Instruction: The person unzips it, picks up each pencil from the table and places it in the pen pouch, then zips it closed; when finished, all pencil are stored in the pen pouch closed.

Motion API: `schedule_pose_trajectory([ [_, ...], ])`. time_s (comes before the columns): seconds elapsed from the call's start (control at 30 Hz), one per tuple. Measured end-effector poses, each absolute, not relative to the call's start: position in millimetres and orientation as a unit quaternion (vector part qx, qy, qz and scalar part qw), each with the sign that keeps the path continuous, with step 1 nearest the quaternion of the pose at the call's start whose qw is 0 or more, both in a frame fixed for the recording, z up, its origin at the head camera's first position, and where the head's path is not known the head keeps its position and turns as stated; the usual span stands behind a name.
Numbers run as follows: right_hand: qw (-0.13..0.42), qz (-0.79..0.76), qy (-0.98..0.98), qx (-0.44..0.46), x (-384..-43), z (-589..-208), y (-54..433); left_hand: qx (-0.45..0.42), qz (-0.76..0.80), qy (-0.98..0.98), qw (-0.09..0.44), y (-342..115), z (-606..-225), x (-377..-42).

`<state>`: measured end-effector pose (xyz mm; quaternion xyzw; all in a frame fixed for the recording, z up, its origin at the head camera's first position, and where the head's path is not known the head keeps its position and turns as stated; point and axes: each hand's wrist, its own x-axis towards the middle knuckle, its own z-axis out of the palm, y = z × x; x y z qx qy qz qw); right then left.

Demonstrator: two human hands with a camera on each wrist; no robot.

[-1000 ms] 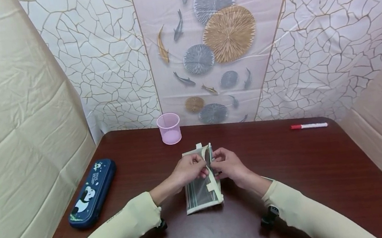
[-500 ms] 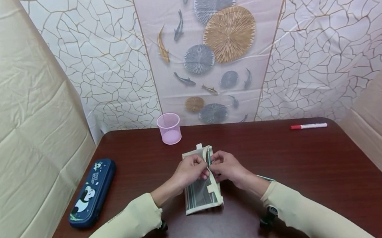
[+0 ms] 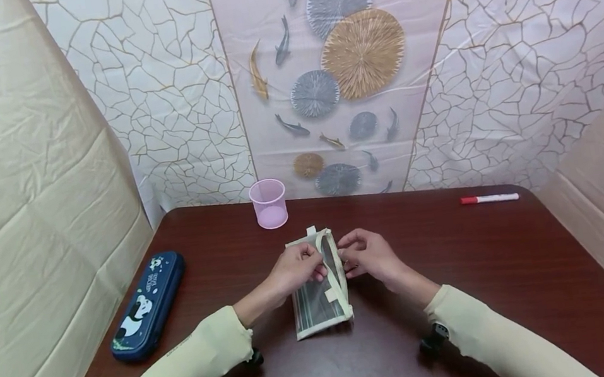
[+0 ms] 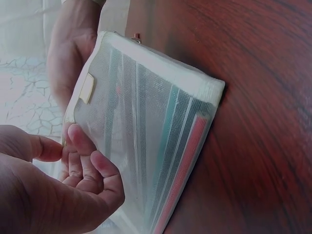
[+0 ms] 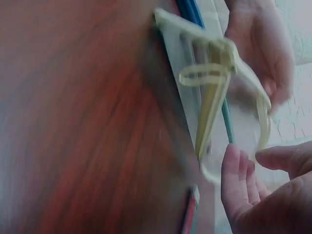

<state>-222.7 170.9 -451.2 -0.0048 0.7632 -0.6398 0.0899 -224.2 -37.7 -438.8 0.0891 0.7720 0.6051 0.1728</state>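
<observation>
A see-through mesh zip pencil pouch (image 3: 313, 307) with pale yellow trim lies at the middle of the table, its mouth gaping on the right side. My left hand (image 3: 299, 268) pinches the left edge of that mouth between thumb and fingers. Just right of the opposite edge is my right hand (image 3: 371, 259); in the right wrist view its thumb and fingers stand apart with nothing gripped. Close to those fingertips, a teal pencil-like stick (image 5: 228, 122) shows in the pouch. Through the mesh, a red stick (image 4: 183, 165) and several teal and grey lines appear.
A navy panda pencil case (image 3: 148, 307) lies at the left. The pink mesh cup (image 3: 269, 204) stands at the back. A red-capped white marker (image 3: 489, 199) lies back right. Red and teal sticks (image 5: 189, 212) lie on the table in the right wrist view.
The teal stick at the pouch mouth no longer shows between my right fingers in the head view. My right hand has drawn back slightly to the right; the mouth gapes wider. My left hand keeps its pinch.
</observation>
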Motion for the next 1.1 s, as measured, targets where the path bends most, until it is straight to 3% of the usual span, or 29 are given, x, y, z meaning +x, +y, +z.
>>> schedule_pose_trajectory([
  [0.2, 0.051, -0.589, 0.806, -0.021, -227, -445, 202, 0.091, 0.609, 0.77, 0.166, -41, -437, -225],
  [0.37, 0.054, -0.512, 0.856, -0.046, -235, -441, 231, 0.089, 0.606, 0.773, 0.165, -43, -435, -226],
  [0.87, 0.211, -0.44, 0.861, -0.142, -253, -462, 290, 0.091, 0.595, 0.78, 0.173, -42, -436, -226],
  [1.1, 0.227, -0.434, 0.851, -0.19, -256, -472, 295, 0.091, 0.594, 0.78, 0.174, -42, -438, -224],
])
